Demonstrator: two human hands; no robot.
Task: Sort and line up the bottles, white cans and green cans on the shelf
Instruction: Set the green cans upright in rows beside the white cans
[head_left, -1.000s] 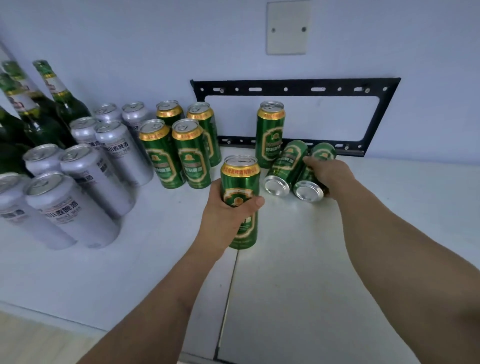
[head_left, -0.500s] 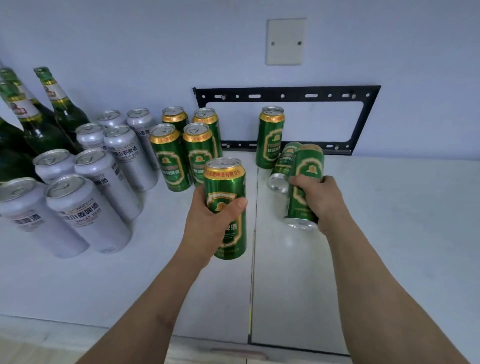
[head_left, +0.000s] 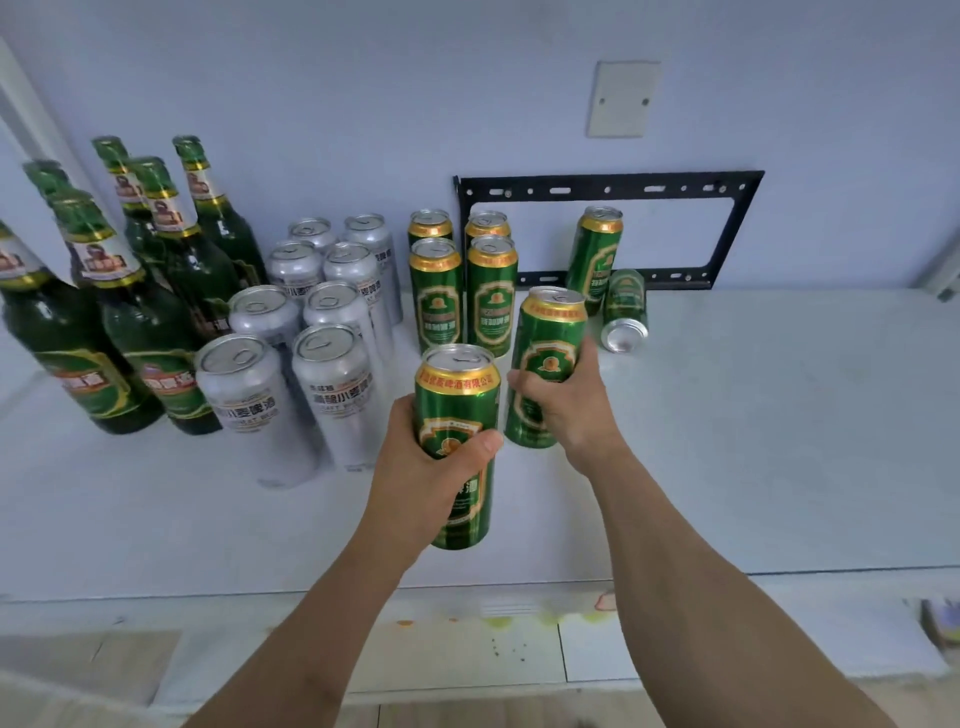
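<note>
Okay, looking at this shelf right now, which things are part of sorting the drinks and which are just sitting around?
Part of the job:
- green bottles
- white cans
- upright green cans
- green can in the left hand
- green can in the right hand
- green can on its side

Just there:
- black wall bracket
- blank wall plate

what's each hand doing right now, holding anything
Left hand: grips an upright green can.
Right hand: grips a second green can, tilted slightly.
</note>
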